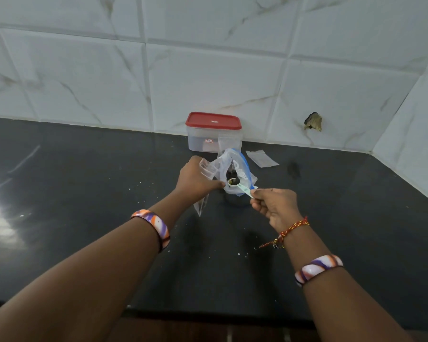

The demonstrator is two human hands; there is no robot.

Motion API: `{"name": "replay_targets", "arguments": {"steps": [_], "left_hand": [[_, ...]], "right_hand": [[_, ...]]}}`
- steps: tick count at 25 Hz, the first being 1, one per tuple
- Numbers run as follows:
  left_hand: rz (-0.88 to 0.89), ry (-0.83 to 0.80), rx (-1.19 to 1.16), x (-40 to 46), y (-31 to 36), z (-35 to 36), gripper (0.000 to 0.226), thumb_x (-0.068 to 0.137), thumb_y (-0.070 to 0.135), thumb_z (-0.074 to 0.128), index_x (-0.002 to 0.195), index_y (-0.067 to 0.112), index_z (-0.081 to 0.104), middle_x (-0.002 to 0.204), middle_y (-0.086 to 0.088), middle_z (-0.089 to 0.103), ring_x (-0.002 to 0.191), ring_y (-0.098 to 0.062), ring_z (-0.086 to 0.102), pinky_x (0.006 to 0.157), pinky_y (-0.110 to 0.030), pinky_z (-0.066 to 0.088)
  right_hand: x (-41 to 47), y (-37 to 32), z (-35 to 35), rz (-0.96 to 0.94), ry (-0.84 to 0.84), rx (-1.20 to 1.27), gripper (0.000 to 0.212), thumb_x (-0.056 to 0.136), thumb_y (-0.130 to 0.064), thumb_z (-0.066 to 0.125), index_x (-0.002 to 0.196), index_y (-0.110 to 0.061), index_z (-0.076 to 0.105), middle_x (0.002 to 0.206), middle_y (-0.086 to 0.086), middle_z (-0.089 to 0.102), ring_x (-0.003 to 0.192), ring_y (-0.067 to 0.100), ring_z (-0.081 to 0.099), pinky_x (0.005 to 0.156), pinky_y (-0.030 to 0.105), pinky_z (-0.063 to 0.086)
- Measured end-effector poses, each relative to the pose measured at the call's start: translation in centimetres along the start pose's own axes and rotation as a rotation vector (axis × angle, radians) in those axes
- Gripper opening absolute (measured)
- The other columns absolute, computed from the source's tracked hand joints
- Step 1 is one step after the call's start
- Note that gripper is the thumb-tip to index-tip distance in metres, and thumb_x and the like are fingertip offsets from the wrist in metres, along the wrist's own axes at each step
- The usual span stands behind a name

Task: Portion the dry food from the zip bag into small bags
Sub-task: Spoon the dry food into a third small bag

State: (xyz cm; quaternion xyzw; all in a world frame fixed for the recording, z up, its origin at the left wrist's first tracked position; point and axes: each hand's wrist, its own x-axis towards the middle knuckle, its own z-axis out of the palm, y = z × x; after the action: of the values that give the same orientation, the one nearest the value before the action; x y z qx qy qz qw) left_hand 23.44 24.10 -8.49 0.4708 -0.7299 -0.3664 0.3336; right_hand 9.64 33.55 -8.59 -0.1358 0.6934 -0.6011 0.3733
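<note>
The zip bag stands open mid-bench. Left hand fingers grip its rim and a small bag. Right hand fingers pinch a measuring spoon holding dry food at the mouth.

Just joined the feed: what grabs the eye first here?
Mid-counter, the right hand pinches a pale green measuring spoon holding dark food at the mouth of the clear blue-zip bag, which the left hand grips. Behind stands a clear red-lidded plastic box against the white tiled wall.
</note>
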Motion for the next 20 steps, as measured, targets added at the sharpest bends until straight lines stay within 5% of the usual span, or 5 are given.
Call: {"name": "replay_targets", "arguments": {"steps": [9,13,16,18,20], "left_hand": [[0.105,-0.085,0.213,-0.9,-1.0,-0.2,0.070,0.062,0.025,0.084,0.121,0.010,0.049,0.118,-0.009,0.057,0.100,-0.017,0.053,0.078,-0.025,0.041],[0.103,-0.042,0.150,-0.5,0.3,-0.2,0.063,0.062,0.020,0.084,0.114,0.006,0.051,0.107,-0.008,0.057,0.096,-0.019,0.054,0.075,-0.026,0.040],[0.018,-0.017,0.046,0.0,0.8,-0.2,0.061,0.063,0.018,0.083,0.114,0.006,0.052,0.101,-0.004,0.056,0.092,-0.017,0.053,0.074,-0.026,0.041],[-0.009,0.004,0.025,0.4,0.7,0.0,0.060,0.063,0.019,0.082,0.114,0.006,0.052,0.105,-0.006,0.059,0.095,-0.019,0.055,0.075,-0.027,0.042],[-0.029,0.035,-0.001,0.9,0.8,0.4,0.060,0.064,0.021,0.082,0.114,0.006,0.053,0.112,-0.008,0.061,0.101,-0.021,0.058,0.078,-0.027,0.044]], "right_hand": [[-3.4,-2.6,0.1,-0.308,-0.193,-0.153,0.004,0.079,0.002,0.068,0.075,0.001,0.066,0.060,0.007,0.062,0.042,0.008,0.056,0.044,0.013,0.049],[-4.3,-2.4,1.9,-1.112,0.061,-0.899,0.004,0.074,-0.006,0.070,0.072,-0.010,0.072,0.067,0.006,0.068,0.062,0.021,0.062,0.059,0.028,0.050],[-4.0,-1.8,2.3,-1.640,0.196,-1.114,0.013,0.060,0.000,0.078,0.063,-0.007,0.068,0.059,0.009,0.066,0.050,0.024,0.062,0.043,0.022,0.045],[-3.5,-1.6,2.1,-1.575,0.150,-0.998,0.005,0.067,-0.003,0.073,0.066,-0.005,0.070,0.061,0.010,0.068,0.052,0.024,0.063,0.047,0.023,0.048],[-2.7,-1.7,1.5,-1.230,0.138,-0.727,0.006,0.076,-0.007,0.068,0.074,-0.006,0.074,0.069,0.009,0.071,0.061,0.022,0.066,0.058,0.029,0.053]]}}
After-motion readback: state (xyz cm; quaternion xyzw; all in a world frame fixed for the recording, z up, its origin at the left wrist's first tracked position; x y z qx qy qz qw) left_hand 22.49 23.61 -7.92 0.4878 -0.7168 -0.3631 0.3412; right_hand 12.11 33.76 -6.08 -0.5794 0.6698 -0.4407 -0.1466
